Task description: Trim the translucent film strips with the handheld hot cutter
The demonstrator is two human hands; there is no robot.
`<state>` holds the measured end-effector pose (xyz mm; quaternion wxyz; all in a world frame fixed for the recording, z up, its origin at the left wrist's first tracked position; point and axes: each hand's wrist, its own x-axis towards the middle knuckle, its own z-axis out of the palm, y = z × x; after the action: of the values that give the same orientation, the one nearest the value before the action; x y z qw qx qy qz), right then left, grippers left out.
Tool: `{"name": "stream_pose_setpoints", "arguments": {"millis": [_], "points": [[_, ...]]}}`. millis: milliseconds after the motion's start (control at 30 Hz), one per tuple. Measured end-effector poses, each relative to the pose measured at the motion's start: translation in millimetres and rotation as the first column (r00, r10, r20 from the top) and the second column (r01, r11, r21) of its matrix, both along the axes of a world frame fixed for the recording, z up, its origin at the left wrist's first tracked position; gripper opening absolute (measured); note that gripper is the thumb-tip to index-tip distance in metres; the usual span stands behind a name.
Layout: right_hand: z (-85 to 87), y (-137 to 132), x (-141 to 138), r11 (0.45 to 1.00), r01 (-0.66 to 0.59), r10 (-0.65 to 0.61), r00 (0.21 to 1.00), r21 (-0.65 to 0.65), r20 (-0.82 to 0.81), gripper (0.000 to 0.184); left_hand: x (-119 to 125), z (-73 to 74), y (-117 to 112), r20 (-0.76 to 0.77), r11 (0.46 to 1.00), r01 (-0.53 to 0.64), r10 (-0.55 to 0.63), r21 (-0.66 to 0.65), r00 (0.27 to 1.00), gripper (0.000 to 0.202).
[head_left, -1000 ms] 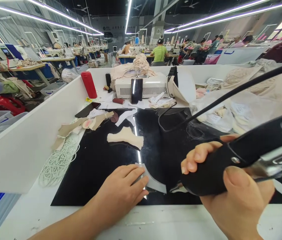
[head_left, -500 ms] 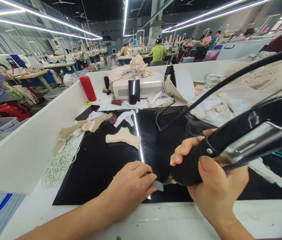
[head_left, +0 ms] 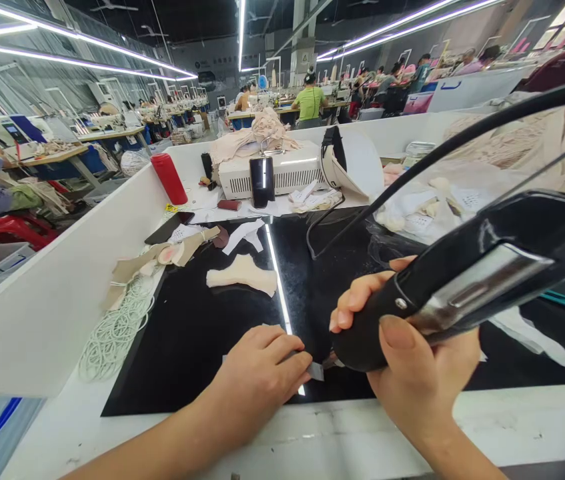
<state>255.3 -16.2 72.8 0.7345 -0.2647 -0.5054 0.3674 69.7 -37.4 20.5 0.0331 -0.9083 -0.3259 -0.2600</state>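
Note:
My right hand (head_left: pixel 412 360) is wrapped round a black corded hand tool (head_left: pixel 462 280) with a metal part on its side. Its tip rests on the black glossy work surface (head_left: pixel 197 333) by the near edge. My left hand (head_left: pixel 257 373) lies fingers down on a small grey fabric piece (head_left: pixel 315 371), pressing it to the surface right beside the tool's tip. Most of that piece is hidden under my fingers. A beige cut fabric piece (head_left: pixel 242 275) lies further back on the black surface.
A coil of white elastic cord (head_left: pixel 117 327) and beige scraps (head_left: pixel 162 257) lie at the left by the white side wall (head_left: pixel 62 280). At the back stand a red bottle (head_left: pixel 169 178), a white machine box (head_left: pixel 282 173) and a phone (head_left: pixel 168 227). Bagged pieces (head_left: pixel 432 207) pile at right. People work at distant tables.
The tool's tip and my right hand have moved left toward my left hand. The grey piece, earlier showing wide, is now mostly covered by my left fingers.

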Motion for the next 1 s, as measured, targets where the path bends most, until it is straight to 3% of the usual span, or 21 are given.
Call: {"name": "stream_pose_setpoints", "arguments": {"millis": [200, 433, 600, 700, 833, 1000], "points": [[2.6, -2, 0, 0.999, 0.013, -0.013, 1.000, -0.046, 0.014, 0.028, 1, -2.5, 0, 0.007, 1.000, 0.001, -0.001, 0.006, 1.000, 0.021], [2.9, -9, 3, 0.999, -0.017, 0.016, 0.999, -0.031, -0.032, 0.043, -1, -2.4, -1, -0.006, 1.000, -0.005, 0.005, 0.005, 1.000, 0.017], [-1.0, -11, 2, 0.999, 0.000, 0.000, 1.000, -0.054, 0.012, 0.036, 1, -4.5, 0, -0.004, 1.000, 0.003, -0.002, 0.003, 1.000, 0.015], [0.9, -10, 4, 0.998, -0.011, 0.012, 1.000, -0.060, 0.009, 0.037, 0, 1.6, -1, -0.001, 1.000, 0.012, -0.012, -0.017, 1.000, 0.019], [11.1, -9, 5, 0.996, -0.007, 0.006, 1.000, -0.091, -0.008, 0.043, -22, 16.6, -8, 0.024, 0.990, -0.017, 0.021, -0.142, 0.999, 0.029], [22.2, -7, -17, 0.987, -0.088, 0.088, 0.996, -0.132, -0.009, 0.050, -71, 22.8, -23, 0.011, 0.913, -0.221, 0.239, -0.344, 0.971, 0.040]]}}
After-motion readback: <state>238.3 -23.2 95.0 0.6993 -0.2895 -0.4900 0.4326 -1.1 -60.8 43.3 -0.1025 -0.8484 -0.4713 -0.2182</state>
